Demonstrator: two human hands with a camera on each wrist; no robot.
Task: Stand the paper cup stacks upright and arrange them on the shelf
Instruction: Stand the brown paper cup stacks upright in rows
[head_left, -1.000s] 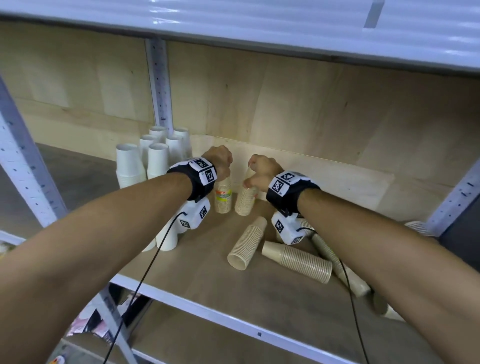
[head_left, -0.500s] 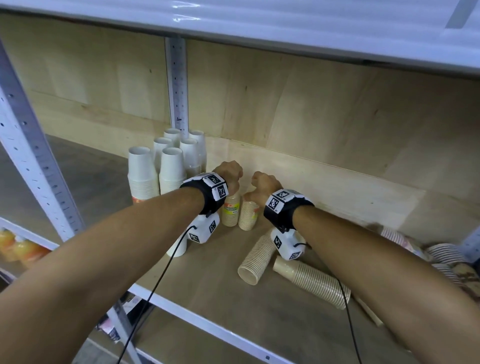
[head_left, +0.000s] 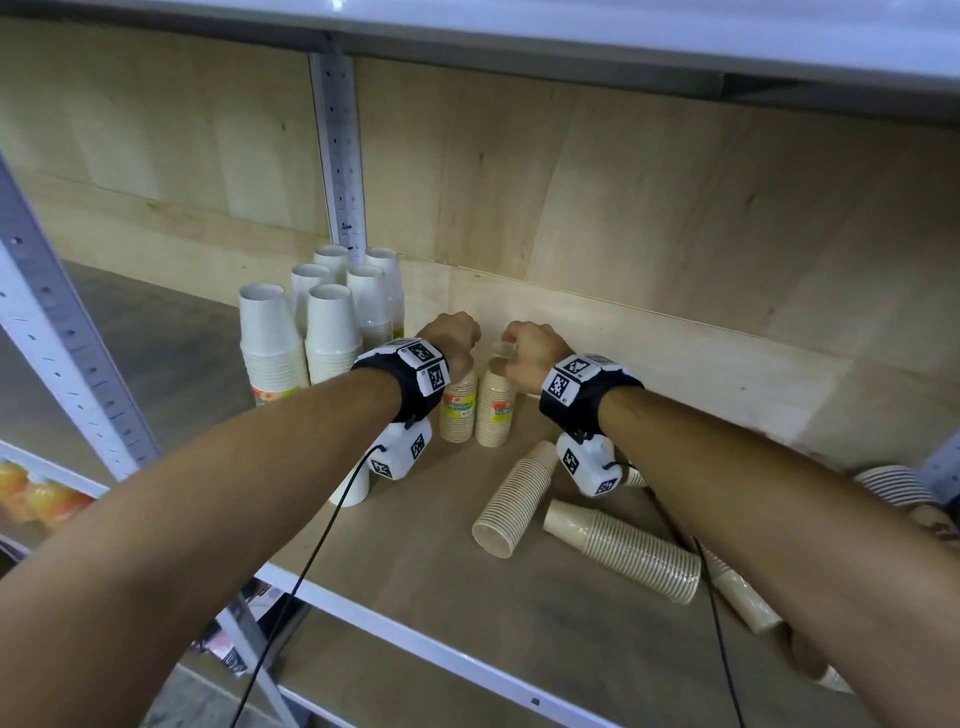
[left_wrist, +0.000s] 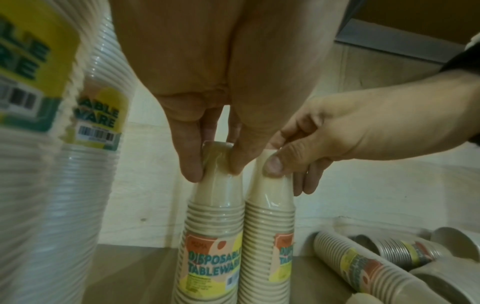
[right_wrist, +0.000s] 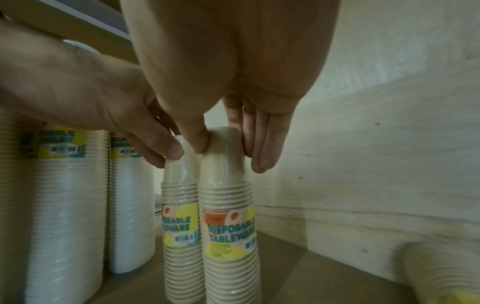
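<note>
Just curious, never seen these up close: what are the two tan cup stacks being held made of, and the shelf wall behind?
Tan cup stacks: seemingly matte paper, ribbed rolled rims; glossy clear plastic wrap, judging by highlights. Back wall: likely unfinished plywood, showing pale grain and knots.

a pale plywood back wall (head_left: 623, 208) stands behind a white perforated metal upright (head_left: 340, 156), under a white upper shelf (head_left: 571, 31).

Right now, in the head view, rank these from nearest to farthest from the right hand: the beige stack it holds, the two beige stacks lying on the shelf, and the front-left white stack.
From the right hand:
1. Held beige stack, upright, directly under the fingers.
2. Lying stack, just below the wrist, mouth toward the front.
3. Second lying stack, farther front and right.
4. Front-left white stack, upright, far left.
</note>
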